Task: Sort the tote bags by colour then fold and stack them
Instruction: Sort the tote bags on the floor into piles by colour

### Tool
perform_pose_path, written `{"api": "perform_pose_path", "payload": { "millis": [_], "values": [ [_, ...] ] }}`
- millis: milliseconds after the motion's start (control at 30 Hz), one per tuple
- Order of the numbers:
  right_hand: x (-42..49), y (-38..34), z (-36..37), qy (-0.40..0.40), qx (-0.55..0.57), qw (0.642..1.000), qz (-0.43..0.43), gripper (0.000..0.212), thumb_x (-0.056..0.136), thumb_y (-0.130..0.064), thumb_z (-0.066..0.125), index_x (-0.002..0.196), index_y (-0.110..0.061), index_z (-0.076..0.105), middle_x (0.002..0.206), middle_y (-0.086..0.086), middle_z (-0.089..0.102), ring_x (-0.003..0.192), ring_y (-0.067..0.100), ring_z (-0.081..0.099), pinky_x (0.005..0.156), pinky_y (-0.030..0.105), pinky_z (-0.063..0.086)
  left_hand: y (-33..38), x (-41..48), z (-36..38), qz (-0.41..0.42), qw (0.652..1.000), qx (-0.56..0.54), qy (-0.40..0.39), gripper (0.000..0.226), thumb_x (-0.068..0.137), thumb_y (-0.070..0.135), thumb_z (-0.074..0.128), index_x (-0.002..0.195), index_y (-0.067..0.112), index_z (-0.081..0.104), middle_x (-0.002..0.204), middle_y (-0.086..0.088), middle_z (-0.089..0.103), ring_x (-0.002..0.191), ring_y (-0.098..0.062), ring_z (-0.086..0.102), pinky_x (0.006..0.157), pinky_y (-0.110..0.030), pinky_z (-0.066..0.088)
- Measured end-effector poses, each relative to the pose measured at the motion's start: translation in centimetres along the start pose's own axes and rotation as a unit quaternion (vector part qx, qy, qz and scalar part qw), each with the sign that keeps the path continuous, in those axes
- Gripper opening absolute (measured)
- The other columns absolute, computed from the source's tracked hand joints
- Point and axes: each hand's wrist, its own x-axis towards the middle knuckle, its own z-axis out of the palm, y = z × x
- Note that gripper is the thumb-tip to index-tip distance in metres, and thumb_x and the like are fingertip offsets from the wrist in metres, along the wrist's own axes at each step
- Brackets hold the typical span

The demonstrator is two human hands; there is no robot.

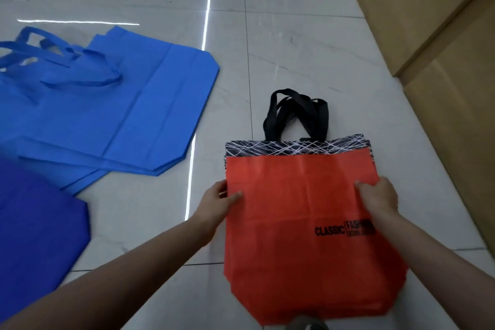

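red tote bag between both grips — left hand, right hand.

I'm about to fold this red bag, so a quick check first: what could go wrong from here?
1. The black handles lie loose past the top of the red tote bag. They could bunch into the fold.
2. The left hand and right hand grip only its side edges, so on the glossy tile floor the bag may slide askew.
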Motion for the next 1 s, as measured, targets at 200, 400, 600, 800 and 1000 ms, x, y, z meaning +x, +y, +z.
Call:
{"api": "perform_pose_path", "payload": {
  "millis": [200, 400, 600, 800, 1000],
  "values": [
    [1.5, 1.1, -3.1, 0.147, -0.123, 0.977, -0.095, 0.061, 0.082, -0.020, 0.069, 0.130, 0.005, 0.041, 0.136, 0.031, 0.036, 0.122, 0.047, 0.037, 0.105, 0.052, 0.028, 1.6, 1.6, 2.6, 0.100, 0.981, 0.166, 0.002, 0.049, 0.092, 0.014, 0.057, 0.138, 0.009, 0.040, 0.138, -0.008, 0.045, 0.124, -0.019, 0.047, 0.102, -0.030, 0.040],
    [-9.6, -5.2, 6.1, -0.067, -0.225, 0.904, -0.358, 0.085, 0.085, -0.054, 0.055, 0.149, -0.012, 0.018, 0.157, 0.015, 0.003, 0.144, 0.037, 0.006, 0.110, 0.062, 0.009, 2.0, 2.5, -0.2, 0.160, 0.943, 0.234, 0.174, 0.036, 0.095, 0.009, 0.048, 0.131, 0.008, 0.046, 0.134, -0.010, 0.043, 0.119, -0.020, 0.048, 0.095, -0.027, 0.040],
    [-13.4, -5.1, 11.6, -0.091, -0.296, 0.872, -0.380, 0.084, 0.078, -0.049, 0.056, 0.149, -0.019, 0.025, 0.157, 0.014, 0.015, 0.140, 0.045, 0.017, 0.099, 0.072, 0.022, 0.8, 2.0, -0.9, 0.106, 0.950, 0.230, 0.182, 0.032, 0.094, 0.004, 0.044, 0.126, 0.006, 0.050, 0.130, -0.011, 0.047, 0.116, -0.023, 0.051, 0.097, -0.034, 0.044],
    [-9.9, -3.6, 9.8, -0.061, -0.311, 0.876, -0.363, 0.067, 0.092, -0.031, 0.042, 0.151, -0.024, 0.013, 0.160, 0.004, 0.001, 0.145, 0.034, 0.001, 0.108, 0.064, 0.011, 0.4, 2.3, -0.6, 0.125, 0.952, 0.244, 0.135, 0.027, 0.096, 0.004, 0.042, 0.119, 0.010, 0.054, 0.128, -0.008, 0.045, 0.112, -0.017, 0.050, 0.096, -0.028, 0.041],
    [-5.0, -1.9, 6.9, -0.010, -0.361, 0.861, -0.359, 0.071, 0.061, -0.019, 0.079, 0.128, -0.013, 0.058, 0.140, 0.007, 0.051, 0.125, 0.036, 0.049, 0.088, 0.069, 0.039, 1.6, 3.6, 2.9, 0.161, 0.948, 0.259, 0.086, 0.027, 0.095, 0.004, 0.042, 0.118, 0.011, 0.055, 0.125, -0.007, 0.046, 0.104, -0.009, 0.047, 0.087, -0.021, 0.037]
  ]
}}
